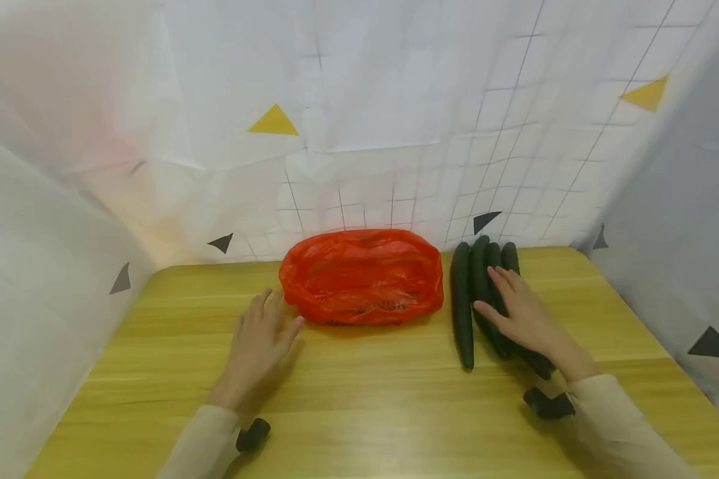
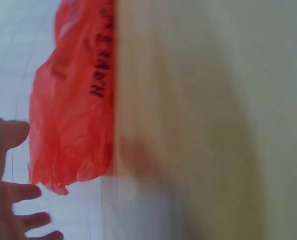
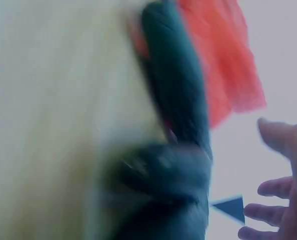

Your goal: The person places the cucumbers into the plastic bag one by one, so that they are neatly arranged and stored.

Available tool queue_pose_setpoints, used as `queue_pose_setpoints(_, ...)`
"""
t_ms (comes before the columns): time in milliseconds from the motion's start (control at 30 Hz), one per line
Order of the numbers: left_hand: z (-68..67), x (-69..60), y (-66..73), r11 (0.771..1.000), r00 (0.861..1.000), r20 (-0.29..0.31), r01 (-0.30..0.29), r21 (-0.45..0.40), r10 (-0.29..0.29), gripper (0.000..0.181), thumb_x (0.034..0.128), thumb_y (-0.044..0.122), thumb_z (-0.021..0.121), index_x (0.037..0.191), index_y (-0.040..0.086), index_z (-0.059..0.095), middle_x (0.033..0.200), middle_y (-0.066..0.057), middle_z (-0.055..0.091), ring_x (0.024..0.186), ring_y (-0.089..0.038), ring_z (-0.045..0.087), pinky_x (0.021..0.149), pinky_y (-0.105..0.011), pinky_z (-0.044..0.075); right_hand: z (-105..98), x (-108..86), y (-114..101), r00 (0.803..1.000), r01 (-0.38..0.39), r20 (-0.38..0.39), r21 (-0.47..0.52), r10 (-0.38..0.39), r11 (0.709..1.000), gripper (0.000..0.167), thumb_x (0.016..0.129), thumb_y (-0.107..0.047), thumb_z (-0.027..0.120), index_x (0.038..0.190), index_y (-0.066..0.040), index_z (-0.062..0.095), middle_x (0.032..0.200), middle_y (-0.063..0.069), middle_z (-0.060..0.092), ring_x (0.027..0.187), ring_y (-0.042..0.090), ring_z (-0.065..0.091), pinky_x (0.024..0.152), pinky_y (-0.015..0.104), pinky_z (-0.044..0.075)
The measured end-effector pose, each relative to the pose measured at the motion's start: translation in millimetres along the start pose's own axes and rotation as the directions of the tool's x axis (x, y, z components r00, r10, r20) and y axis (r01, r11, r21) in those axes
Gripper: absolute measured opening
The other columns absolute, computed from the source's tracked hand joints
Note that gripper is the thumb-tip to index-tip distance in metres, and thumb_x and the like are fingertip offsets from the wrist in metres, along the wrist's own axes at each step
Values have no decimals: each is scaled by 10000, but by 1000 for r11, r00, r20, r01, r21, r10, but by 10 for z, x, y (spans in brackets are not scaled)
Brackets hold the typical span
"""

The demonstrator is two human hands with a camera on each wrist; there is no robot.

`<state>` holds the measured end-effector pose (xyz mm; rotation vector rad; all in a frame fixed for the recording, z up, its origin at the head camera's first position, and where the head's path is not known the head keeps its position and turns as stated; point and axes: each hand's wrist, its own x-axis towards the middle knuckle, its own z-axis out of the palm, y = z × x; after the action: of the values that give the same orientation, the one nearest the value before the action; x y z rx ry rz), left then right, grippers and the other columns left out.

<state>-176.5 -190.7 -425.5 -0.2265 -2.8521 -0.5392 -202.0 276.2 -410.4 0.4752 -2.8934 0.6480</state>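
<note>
A red plastic bag (image 1: 365, 313) stands with its mouth spread wide at the back middle of the table; dark print runs along its front. My left hand (image 1: 260, 349) is by the bag's left end, fingers spread and holding nothing. To the right of the bag lie several dark green cucumbers (image 1: 463, 306), side by side and pointing away from me. Over the right-hand ones hovers or rests my right hand (image 1: 524, 319), fingers extended; I cannot tell whether it touches them. In the right wrist view its fingers (image 3: 273, 187) are apart, with cucumbers (image 3: 178, 75) beside them.
The yellow wood-grain table (image 1: 359, 399) ends at a white sheet wall (image 1: 371, 86) with grid lines and triangle marks. Sheets also close off the left and right sides. A dark wrist device (image 1: 253, 436) sits at the left cuff, another (image 1: 549, 404) at the right.
</note>
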Motion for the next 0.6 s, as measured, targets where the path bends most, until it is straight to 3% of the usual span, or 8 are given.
queue_pose_setpoints(67,10,67,-21,988,998,-56,24,-153,-33,672,942,482,484,1454,82,313,1489,-191,284,1328,-424,342,1038,-634,305,-79,27,135,998,-30,-51,95,35,995,735,946,-374,538,1450,70,238,1435,363,268,1302,552,252,998,682,250)
queue_pose_setpoints(167,63,162,-66,921,986,-111,71,-383,-123,584,954,378,519,1438,105,341,1464,-157,307,1311,-382,376,1040,-583,349,-175,53,345,988,-121,-72,215,140,969,695,973,-347,489,1433,104,228,1390,399,297,1251,573,293,959,685,284)
queue_pose_setpoints(233,133,195,-86,834,972,-94,132,-536,-214,560,957,394,509,1447,186,334,1465,-107,314,1316,-335,368,1061,-552,339,-212,53,464,975,-196,-46,280,217,940,696,986,-367,447,1439,102,203,1383,402,304,1243,577,306,945,682,308)
queue_pose_setpoints(300,224,223,-91,727,954,-55,185,-662,-293,555,954,434,496,1450,258,320,1476,-59,322,1320,-293,370,1057,-528,360,-227,43,553,963,-255,-2,328,270,910,701,991,-381,423,1450,89,178,1388,402,299,1242,584,314,938,676,335)
queue_pose_setpoints(367,329,256,-97,608,938,-11,216,-764,-347,564,950,465,484,1456,301,297,1491,-16,318,1336,-252,357,1063,-497,370,-228,27,610,951,-303,48,357,306,884,709,993,-395,407,1461,76,159,1398,396,291,1252,584,310,947,665,345)
queue_pose_setpoints(433,410,300,-91,510,931,16,214,-833,-366,568,958,441,481,1466,282,282,1500,2,313,1360,-226,339,1075,-475,368,-218,15,641,940,-340,100,369,327,865,723,992,-420,392,1466,69,148,1410,390,279,1267,578,298,960,651,347)
queue_pose_setpoints(500,470,352,-86,440,927,11,189,-878,-375,554,967,399,484,1467,260,290,1493,24,328,1375,-186,324,1085,-437,366,-204,8,662,930,-368,139,369,340,853,738,992,-439,377,1468,71,136,1421,388,262,1279,576,281,975,646,337)
queue_pose_setpoints(600,503,416,-73,394,923,-10,155,-906,-385,527,972,369,488,1457,252,319,1474,44,358,1359,-161,347,1079,-407,378,-188,7,694,922,-387,158,372,353,844,750,992,-454,363,1466,77,128,1425,391,249,1289,572,267,989,647,320)
